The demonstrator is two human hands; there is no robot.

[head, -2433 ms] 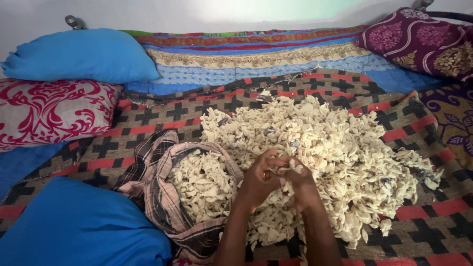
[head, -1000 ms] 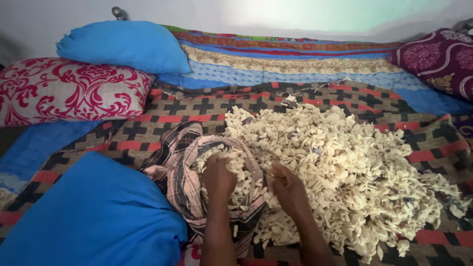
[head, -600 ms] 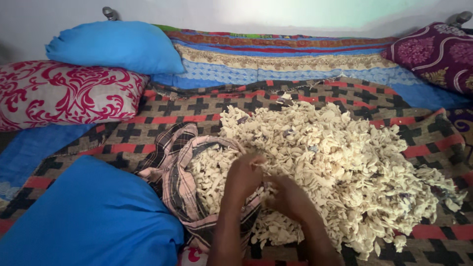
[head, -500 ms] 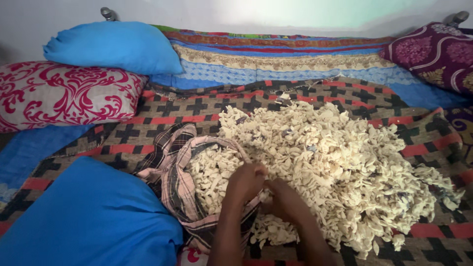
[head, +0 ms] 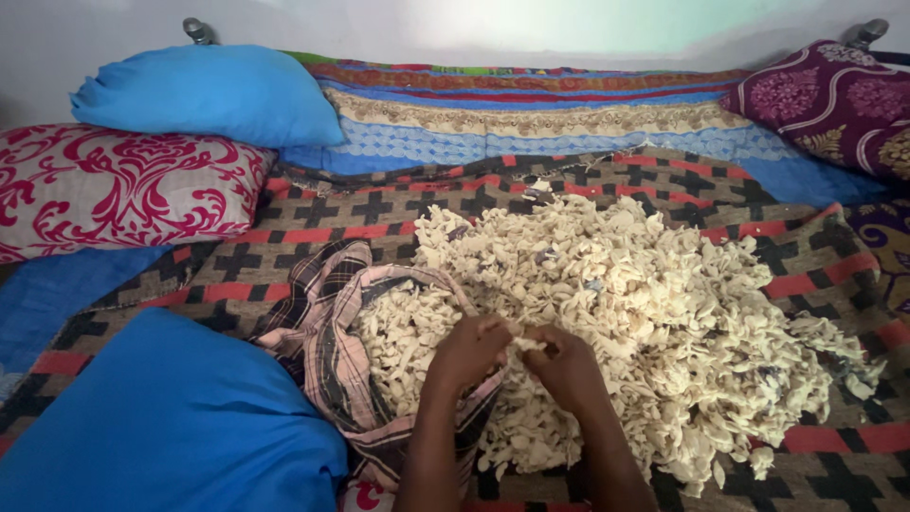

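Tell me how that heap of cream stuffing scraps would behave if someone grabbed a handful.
The heap of cream scraps is loose, ragged bits, so a handful would probably shed pieces. The scraps look fluffy, likely light for their bulk and squashy. The left hand and right hand pinch a tuft together, suggesting it pulls apart easily.

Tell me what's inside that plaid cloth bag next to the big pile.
The plaid cloth bag holds cream fluffy scraps, like the big pile beside it. Anything deeper in the bag is covered by those scraps.
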